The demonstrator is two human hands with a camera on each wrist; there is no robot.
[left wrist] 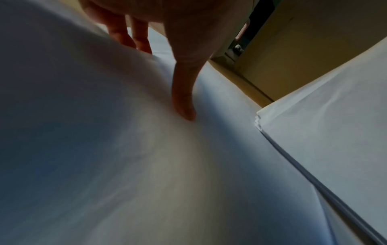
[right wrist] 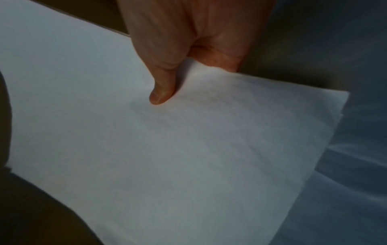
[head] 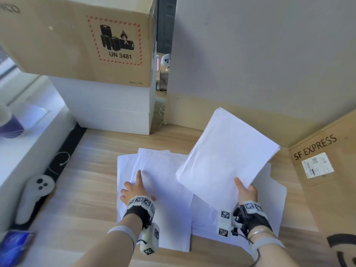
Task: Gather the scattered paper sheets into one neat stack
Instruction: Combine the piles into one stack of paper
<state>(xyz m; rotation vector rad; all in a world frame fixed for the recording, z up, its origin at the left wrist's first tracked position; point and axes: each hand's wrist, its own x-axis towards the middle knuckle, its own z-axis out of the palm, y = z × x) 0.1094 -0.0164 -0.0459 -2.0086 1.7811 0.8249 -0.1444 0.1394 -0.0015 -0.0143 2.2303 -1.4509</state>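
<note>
White paper sheets (head: 165, 182) lie loosely overlapped on the wooden table (head: 86, 189). My left hand (head: 134, 186) rests on the left pile with its fingers spread and fairly straight. In the left wrist view one finger (left wrist: 184, 99) presses the sheet, which bulges up beside it. My right hand (head: 244, 186) holds a squared stack of sheets (head: 227, 155) by its near corner, tilted and lifted above the table. In the right wrist view the thumb (right wrist: 163, 82) lies on top of the stack (right wrist: 188, 149), with the fingers hidden beneath. More loose sheets (head: 271, 201) lie under the held stack.
A cardboard box with a UN 3481 label (head: 77, 41) sits on white boxes (head: 115, 108) at the back left. An SF EXPRESS box (head: 327, 170) stands at the right. A white controller (head: 36, 191) lies at the left table edge. A pale panel (head: 260, 54) closes the back.
</note>
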